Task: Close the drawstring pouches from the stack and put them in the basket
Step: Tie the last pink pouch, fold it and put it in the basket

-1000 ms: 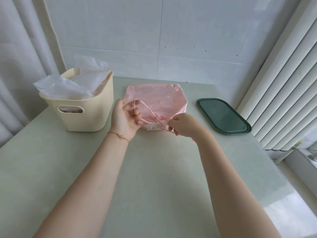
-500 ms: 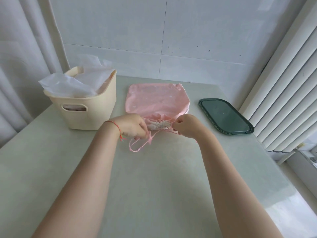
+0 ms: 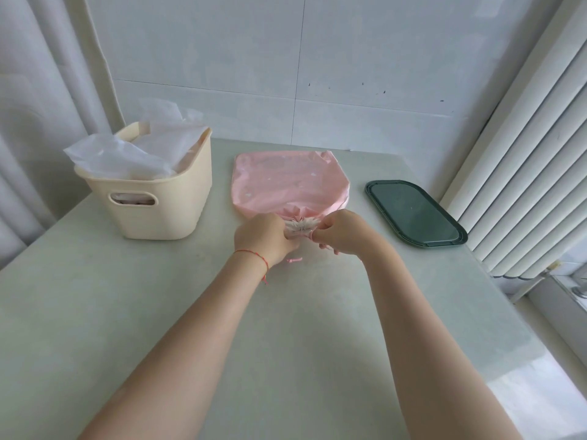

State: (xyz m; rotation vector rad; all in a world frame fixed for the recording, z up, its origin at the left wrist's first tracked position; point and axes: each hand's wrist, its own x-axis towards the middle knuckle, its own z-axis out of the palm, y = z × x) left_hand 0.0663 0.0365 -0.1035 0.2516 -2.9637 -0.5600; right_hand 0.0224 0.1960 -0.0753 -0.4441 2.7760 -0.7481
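Pink drawstring pouch [image 3: 287,185] lies flat mid-worktop [image 3: 95,312], mouth bunched tight at its 6 o'clock. Left hand [image 3: 263,238] & right hand [image 3: 341,231] both have fingers curled, pinching the gathered neck/cords from either side. Cream basket [image 3: 158,211] w/ white bags sits at 9 o'clock of the pouch, green tray [image 3: 416,214] at 3.

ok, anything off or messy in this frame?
Only the basket: crumpled translucent white bags stick up above its rim and hang over the left edge. The pink pouch lies flat, mouth cinched between left hand and right hand. The green tray sits flat. Nothing spilled or damaged.
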